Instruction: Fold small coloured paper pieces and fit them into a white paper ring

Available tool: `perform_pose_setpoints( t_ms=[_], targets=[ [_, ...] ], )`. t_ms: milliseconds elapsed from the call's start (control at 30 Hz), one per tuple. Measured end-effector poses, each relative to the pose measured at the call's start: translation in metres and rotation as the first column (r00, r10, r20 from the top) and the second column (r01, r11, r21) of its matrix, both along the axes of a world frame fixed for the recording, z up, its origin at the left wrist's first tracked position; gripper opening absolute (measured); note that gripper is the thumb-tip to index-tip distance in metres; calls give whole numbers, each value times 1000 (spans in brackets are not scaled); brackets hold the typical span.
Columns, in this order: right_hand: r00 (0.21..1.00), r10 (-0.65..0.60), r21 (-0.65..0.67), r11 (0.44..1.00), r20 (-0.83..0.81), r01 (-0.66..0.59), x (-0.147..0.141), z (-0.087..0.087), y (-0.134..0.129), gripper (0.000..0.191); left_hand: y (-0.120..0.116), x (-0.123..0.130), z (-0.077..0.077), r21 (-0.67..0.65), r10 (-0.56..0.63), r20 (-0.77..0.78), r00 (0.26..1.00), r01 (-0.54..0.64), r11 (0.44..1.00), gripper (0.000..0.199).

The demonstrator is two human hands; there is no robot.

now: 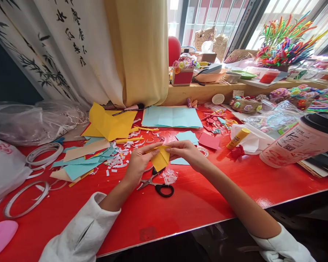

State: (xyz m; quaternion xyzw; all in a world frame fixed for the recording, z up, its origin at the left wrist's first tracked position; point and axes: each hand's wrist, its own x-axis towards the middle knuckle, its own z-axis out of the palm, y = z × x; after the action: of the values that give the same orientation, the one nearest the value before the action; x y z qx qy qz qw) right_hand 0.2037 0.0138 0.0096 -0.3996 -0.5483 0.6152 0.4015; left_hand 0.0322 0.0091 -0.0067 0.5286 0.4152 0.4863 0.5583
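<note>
A small yellow piece of paper [161, 159] with fold creases is held up between both hands over the middle of the red table. My left hand [140, 159] pinches its left upper side between thumb and fingers. At its upper right corner, my right hand [188, 153] grips it the same way. Scissors [156, 183] with black handles lie just below the paper, their blades pointing left. Beside them is a small heap of whitish shreds [170, 176]. Light blue paper squares [187, 137] lie behind my right hand, partly covered by it.
On the red table [196, 207], tape rolls [26, 199] and paper offcuts [84, 163] lie left. Yellow sheets [112, 122] and blue sheets [172, 117] are at the back. A red square [209, 140], a glue stick [238, 138] and a tilted cup [297, 142] are right.
</note>
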Motion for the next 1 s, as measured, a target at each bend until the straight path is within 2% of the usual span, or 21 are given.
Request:
perform_pose_setpoints(
  t_ms=[167,333,500,600,767,1000],
  targets=[
    [999,36,-65,997,-19,-37,3,0,1,32,0,-2,0,34,-21,-10,1000,21,999,20],
    [992,123,-86,989,-19,-124,6,0,3,37,-1,-5,4,143,-12,-152,988,34,989,20],
    [995,101,-82,992,19,-99,7,-1,4,35,-5,-5,11,206,-40,-292,955,104,973,22],
    [997,72,-64,995,36,-70,6,0,4,32,-6,-2,11,199,-51,-291,956,112,974,25],
    [998,27,-11,1000,57,-26,3,-1,3,28,-5,1,5,171,41,-271,962,6,985,32],
    [998,-36,10,999,45,35,3,-4,4,26,-3,0,4,131,6,-224,975,24,991,30]
  ],
)
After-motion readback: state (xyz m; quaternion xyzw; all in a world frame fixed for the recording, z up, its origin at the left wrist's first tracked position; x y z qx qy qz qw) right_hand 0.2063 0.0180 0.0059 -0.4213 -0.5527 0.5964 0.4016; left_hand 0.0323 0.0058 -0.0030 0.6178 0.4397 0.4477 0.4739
